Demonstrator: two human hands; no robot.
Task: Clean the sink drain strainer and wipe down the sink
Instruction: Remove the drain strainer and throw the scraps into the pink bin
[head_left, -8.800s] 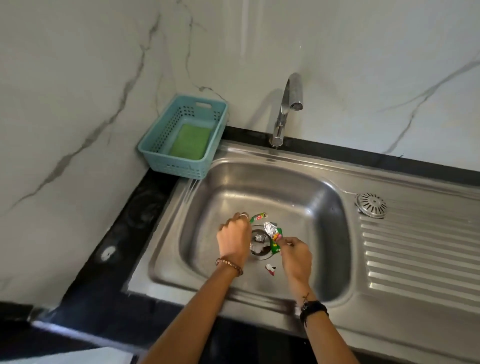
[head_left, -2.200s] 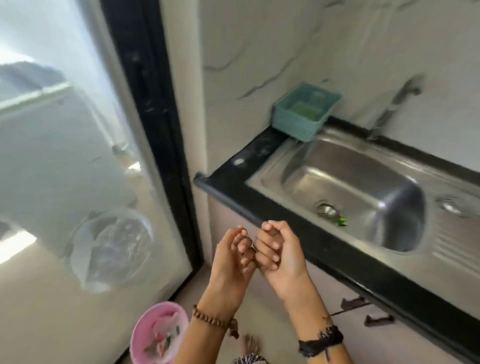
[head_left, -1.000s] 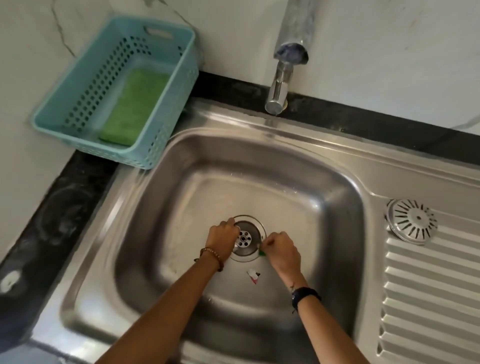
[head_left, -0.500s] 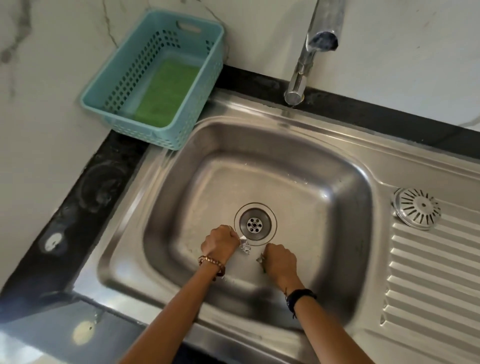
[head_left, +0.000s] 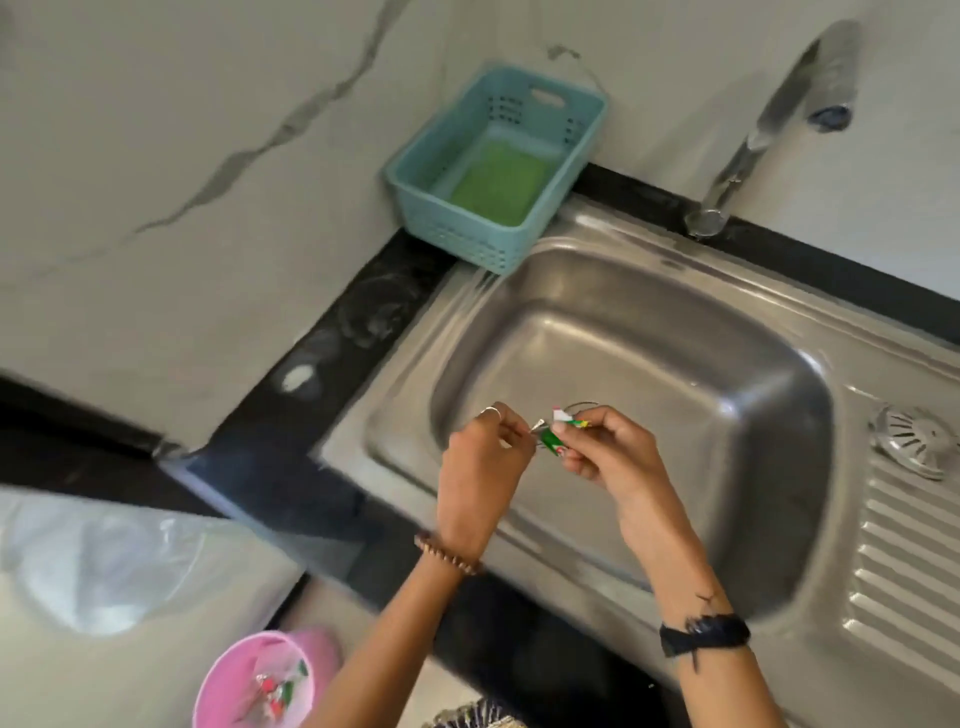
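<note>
Both hands are raised above the steel sink (head_left: 649, 322). My right hand (head_left: 608, 449) pinches small wrapper scraps (head_left: 558, 428), green, white and red. My left hand (head_left: 480, 457) pinches a silvery scrap (head_left: 536, 426) that touches them. The drain in the sink floor is almost wholly hidden behind my hands. The round metal strainer (head_left: 917, 444) lies on the ribbed drainboard at the right.
A teal basket (head_left: 566, 156) with a green scrub pad (head_left: 498, 184) stands at the back left corner. The tap (head_left: 769, 119) rises behind the basin. A pink bin (head_left: 249, 680) holding wrapper scraps stands on the floor at lower left, beside a glass door.
Both hands have lifted off the sink floor near the drain, holding the scraps they picked up there. The view has swung left and down, bringing the pink bin into sight.
</note>
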